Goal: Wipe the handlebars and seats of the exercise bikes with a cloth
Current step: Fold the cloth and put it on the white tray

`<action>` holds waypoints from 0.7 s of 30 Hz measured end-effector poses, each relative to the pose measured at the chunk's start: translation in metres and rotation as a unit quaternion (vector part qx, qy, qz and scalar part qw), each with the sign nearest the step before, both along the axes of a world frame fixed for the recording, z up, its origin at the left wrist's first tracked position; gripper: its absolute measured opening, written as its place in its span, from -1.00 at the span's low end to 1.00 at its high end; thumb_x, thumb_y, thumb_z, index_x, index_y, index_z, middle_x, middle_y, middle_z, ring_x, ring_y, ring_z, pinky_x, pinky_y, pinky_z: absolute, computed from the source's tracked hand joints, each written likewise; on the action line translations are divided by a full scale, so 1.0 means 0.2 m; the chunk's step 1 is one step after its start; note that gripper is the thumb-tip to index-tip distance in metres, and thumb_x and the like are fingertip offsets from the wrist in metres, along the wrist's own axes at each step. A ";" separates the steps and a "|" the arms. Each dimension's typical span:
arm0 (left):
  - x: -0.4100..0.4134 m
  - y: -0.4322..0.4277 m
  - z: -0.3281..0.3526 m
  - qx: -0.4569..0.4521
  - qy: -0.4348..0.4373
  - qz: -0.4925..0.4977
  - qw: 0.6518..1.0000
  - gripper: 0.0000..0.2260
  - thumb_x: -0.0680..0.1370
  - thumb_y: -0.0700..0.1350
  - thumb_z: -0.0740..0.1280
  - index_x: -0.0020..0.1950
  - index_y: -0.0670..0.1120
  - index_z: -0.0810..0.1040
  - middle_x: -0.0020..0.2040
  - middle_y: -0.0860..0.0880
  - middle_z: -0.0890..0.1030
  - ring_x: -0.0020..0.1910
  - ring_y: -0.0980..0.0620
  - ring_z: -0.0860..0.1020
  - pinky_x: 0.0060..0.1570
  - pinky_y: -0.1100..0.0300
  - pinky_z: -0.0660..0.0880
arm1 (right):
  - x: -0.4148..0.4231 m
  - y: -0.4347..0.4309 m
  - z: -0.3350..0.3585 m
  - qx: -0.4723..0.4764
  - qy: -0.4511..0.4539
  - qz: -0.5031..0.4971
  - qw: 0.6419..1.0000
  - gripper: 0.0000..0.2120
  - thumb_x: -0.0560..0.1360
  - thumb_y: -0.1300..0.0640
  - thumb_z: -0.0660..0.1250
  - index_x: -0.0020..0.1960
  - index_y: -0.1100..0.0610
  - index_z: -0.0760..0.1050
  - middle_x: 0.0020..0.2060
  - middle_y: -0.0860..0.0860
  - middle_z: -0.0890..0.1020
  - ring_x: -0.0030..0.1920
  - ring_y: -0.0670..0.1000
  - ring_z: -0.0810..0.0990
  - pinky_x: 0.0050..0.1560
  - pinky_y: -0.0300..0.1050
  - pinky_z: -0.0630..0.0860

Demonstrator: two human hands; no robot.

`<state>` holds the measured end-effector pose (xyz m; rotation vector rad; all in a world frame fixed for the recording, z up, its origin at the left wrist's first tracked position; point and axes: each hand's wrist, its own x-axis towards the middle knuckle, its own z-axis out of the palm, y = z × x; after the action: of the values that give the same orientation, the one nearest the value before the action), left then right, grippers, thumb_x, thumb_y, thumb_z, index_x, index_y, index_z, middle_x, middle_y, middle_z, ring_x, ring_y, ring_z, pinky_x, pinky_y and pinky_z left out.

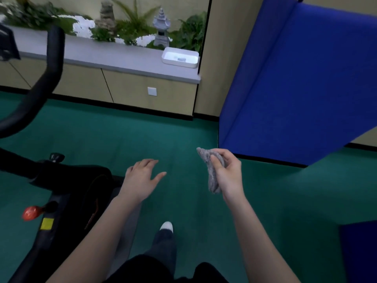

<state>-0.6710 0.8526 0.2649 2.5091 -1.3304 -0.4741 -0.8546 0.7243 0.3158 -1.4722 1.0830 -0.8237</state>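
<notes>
My right hand point(228, 172) grips a bunched grey cloth point(211, 172) in the air over the green floor; part of the cloth hangs below my fingers. My left hand point(142, 178) hovers with fingers spread and holds nothing, just right of the black exercise bike point(67, 190) at the lower left. The bike's curved black handlebar point(47, 78) rises at the upper left, well away from both hands. A red knob point(30, 213) and a yellow label sit on the bike frame. No seat is in view.
A grey ledge point(114, 56) on beige cabinets runs along the back, with plants, a stone lantern and a white tray point(180, 57). A blue folded mat point(295, 82) leans at the right. My foot point(166, 226) stands on the green floor point(183, 135).
</notes>
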 end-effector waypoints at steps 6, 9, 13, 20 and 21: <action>0.40 -0.35 0.03 0.034 -0.008 0.002 0.999 -0.48 0.58 0.20 0.14 0.46 -0.05 0.30 0.42 -0.03 0.37 0.40 -0.05 0.30 0.34 -0.01 0.22 | 0.34 -0.35 0.01 0.004 0.022 0.020 1.000 -0.85 0.54 0.31 0.29 -0.10 0.10 0.57 -0.15 0.00 0.63 -0.27 -0.23 0.56 -0.28 -0.38 0.48; 0.53 -0.50 0.05 0.046 0.012 0.002 0.999 -0.47 0.59 0.20 0.14 0.47 -0.06 0.29 0.43 -0.04 0.36 0.41 -0.06 0.29 0.34 -0.01 0.22 | 0.46 -0.50 0.02 0.010 0.028 0.027 0.999 -0.86 0.53 0.33 0.29 -0.09 0.13 0.56 -0.17 0.00 0.62 -0.33 -0.27 0.54 -0.33 -0.41 0.46; 0.67 -0.72 0.05 0.040 0.019 0.014 0.999 -0.47 0.58 0.20 0.15 0.46 -0.06 0.29 0.42 -0.04 0.37 0.41 -0.06 0.29 0.34 -0.02 0.22 | 0.65 -0.72 0.00 0.012 0.036 0.046 0.998 -0.89 0.53 0.33 0.29 -0.07 0.18 0.57 -0.20 -0.03 0.61 -0.33 -0.26 0.54 -0.33 -0.40 0.46; 0.85 -1.16 0.05 0.024 0.020 0.062 0.998 -0.49 0.58 0.18 0.17 0.45 -0.04 0.32 0.42 -0.05 0.37 0.40 -0.06 0.31 0.32 -0.01 0.24 | 0.93 -1.20 -0.04 0.014 0.031 0.090 0.995 -0.88 0.54 0.29 0.29 -0.05 0.16 0.59 -0.14 -0.03 0.64 -0.12 -0.07 0.59 -0.07 -0.16 0.51; 0.87 -1.24 0.06 0.020 0.015 0.068 0.997 -0.50 0.58 0.18 0.18 0.44 -0.04 0.32 0.41 -0.04 0.38 0.40 -0.06 0.31 0.32 0.00 0.25 | 0.96 -1.29 -0.03 0.009 0.027 0.092 0.995 -0.88 0.54 0.30 0.29 -0.03 0.17 0.59 -0.13 -0.03 0.64 -0.10 -0.06 0.59 -0.05 -0.16 0.51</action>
<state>-0.4970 0.6044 0.2769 2.5926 -1.1397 -0.5105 -0.6632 0.4664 0.3093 -1.5593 0.9751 -0.6468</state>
